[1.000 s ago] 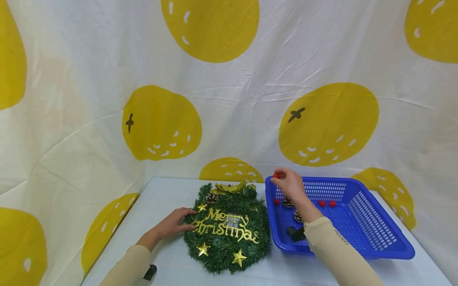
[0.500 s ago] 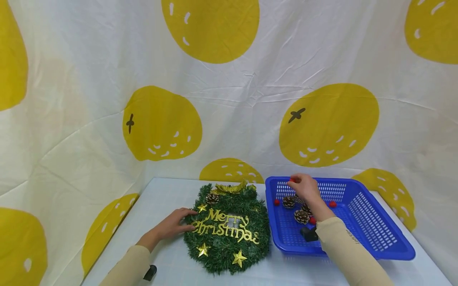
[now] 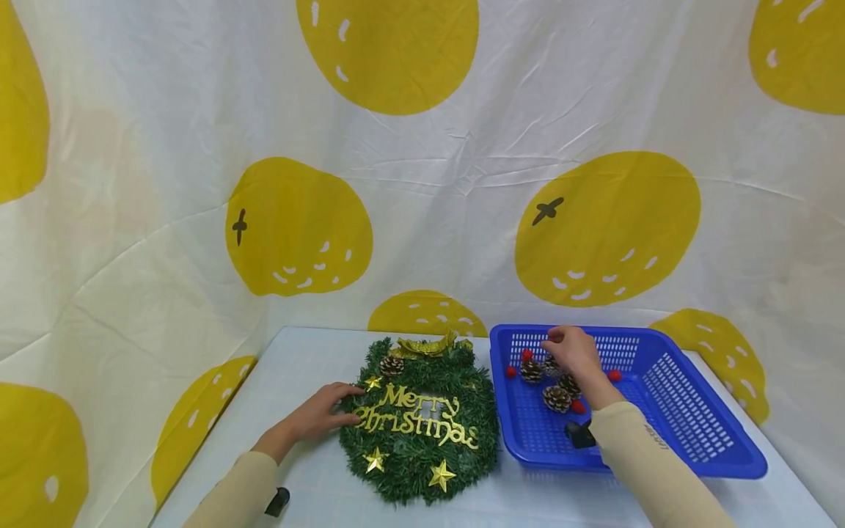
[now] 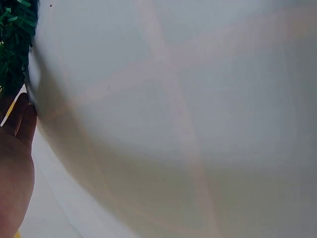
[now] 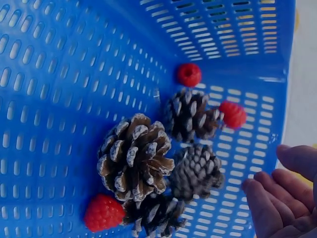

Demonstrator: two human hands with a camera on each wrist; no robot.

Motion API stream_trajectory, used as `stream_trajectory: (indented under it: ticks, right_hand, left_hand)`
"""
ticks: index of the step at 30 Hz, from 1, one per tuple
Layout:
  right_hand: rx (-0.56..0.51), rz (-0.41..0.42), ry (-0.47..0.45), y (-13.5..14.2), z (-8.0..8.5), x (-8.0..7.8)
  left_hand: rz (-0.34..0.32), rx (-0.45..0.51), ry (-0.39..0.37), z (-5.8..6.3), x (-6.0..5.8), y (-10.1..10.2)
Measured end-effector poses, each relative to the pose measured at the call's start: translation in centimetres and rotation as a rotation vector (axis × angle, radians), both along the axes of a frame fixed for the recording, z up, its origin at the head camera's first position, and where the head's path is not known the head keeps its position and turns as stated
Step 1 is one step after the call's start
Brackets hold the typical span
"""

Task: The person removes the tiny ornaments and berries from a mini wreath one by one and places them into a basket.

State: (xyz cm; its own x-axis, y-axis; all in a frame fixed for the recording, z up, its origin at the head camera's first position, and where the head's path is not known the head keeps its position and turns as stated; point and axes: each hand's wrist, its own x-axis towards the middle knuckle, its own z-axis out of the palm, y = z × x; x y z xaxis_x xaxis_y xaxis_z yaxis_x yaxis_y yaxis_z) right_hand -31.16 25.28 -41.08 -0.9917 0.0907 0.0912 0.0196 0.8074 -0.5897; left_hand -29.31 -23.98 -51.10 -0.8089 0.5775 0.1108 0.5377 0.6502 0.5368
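A green Christmas wreath (image 3: 412,469) lies on the table with gold "Merry Christmas" lettering, gold stars and one pine cone. My left hand (image 3: 323,413) rests at its left edge, fingers extended onto the greenery; the left wrist view catches only part of that hand. To the right, my right hand (image 3: 573,353) hovers over the blue basket (image 3: 634,433), thumb and fingertips apart with nothing between them. Below it sit several pine cones (image 5: 136,161). Red raspberries lie around them, one (image 5: 233,115) by the far cone, another (image 5: 189,75) near the basket wall.
The basket has slotted walls and stands close to the wreath's right side. Behind the white table (image 3: 310,484) hangs a white curtain (image 3: 449,242) printed with yellow fruit. A black wrist strap piece (image 3: 278,503) shows by the left sleeve.
My right hand has moved right and back over the basket and let go of a raspberry, which now lies near the back cones. The left hand has stayed on the wreath.
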Motion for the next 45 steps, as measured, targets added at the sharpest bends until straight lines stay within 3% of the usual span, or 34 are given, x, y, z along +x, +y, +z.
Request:
stream_trajectory:
  ticks: [9,16,25,37,45]
  right_hand:
    - [-0.023,0.028,0.028,-0.2,0.5,0.1]
    - [-0.07,0.094,0.073,-1.7,1.6,0.0]
    - [-0.055,0.226,0.002,-5.3,3.1,-0.2]
    - [-0.088,0.277,0.027,-9.5,3.6,-0.1]
    - [-0.168,0.307,0.016,-12.1,3.9,0.1]
  left_hand:
    - [0.006,0.003,-0.003,0.3,-0.1,0.2]
    - [0.002,0.008,-0.009,0.3,-0.3,0.3]
    - [0.012,0.003,-0.018,0.2,-0.4,0.3]
    - [0.008,0.005,-0.029,0.3,-0.4,0.2]
    - [0.01,-0.004,-0.013,0.0,-0.2,-0.1]
